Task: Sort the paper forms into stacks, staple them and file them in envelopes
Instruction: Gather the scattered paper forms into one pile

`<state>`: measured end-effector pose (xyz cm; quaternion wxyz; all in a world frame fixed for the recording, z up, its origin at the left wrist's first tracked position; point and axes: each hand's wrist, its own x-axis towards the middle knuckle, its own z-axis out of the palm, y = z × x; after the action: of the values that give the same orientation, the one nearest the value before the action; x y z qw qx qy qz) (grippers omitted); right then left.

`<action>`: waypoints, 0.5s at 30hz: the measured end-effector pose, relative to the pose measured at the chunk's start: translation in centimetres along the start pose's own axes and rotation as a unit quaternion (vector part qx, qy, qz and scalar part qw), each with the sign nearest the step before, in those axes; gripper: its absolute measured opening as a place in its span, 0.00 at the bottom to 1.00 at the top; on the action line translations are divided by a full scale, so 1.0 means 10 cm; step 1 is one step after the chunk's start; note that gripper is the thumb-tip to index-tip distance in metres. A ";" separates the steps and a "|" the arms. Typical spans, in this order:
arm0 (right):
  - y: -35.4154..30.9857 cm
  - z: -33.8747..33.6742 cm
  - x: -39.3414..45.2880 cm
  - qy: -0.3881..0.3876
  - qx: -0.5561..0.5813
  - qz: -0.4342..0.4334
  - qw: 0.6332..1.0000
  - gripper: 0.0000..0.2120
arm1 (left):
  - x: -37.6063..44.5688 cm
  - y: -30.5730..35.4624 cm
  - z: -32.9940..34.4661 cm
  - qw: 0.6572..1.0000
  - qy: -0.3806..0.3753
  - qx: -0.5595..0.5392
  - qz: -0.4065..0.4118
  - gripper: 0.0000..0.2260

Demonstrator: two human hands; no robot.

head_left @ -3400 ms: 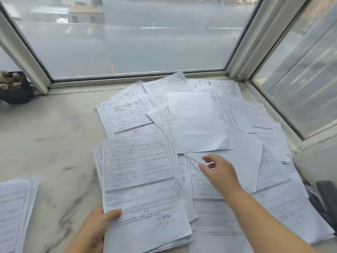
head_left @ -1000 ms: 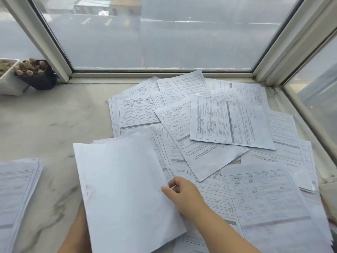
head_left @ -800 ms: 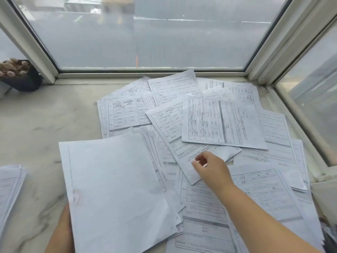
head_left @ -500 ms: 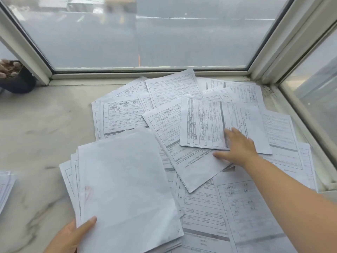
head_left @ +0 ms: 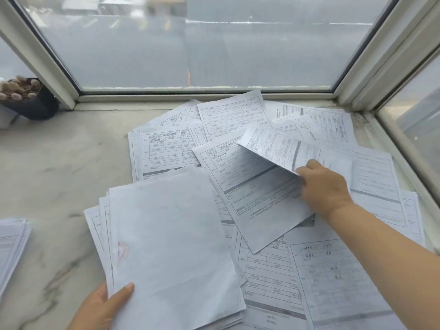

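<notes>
Right hand (head_left: 323,186) pinches lifted printed form (head_left: 273,146), curling its edge up; left hand (head_left: 100,308) grips blank-topped stack (head_left: 171,241) nearer, thumb on top.

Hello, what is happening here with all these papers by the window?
A person is sorting paper forms on a marble sill. The left hand holds a small stack whose top sheet lies blank side up. The right hand pinches the edge of one printed form and lifts it off the loose pile. Another stack lies at the far left. No stapler or envelope is visible.
</notes>
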<state>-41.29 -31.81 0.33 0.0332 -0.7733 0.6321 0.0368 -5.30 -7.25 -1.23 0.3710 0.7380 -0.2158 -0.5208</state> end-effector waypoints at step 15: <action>-2.85 0.00 -1.32 -0.301 0.328 -0.143 0.884 0.22 | -0.07 -0.06 0.00 0.924 -0.102 -0.347 -0.125 0.23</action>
<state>-15.98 -13.28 1.72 0.4789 -0.7516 0.4504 0.0532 -5.61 -6.38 -1.22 0.5114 0.5274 0.0359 -0.6775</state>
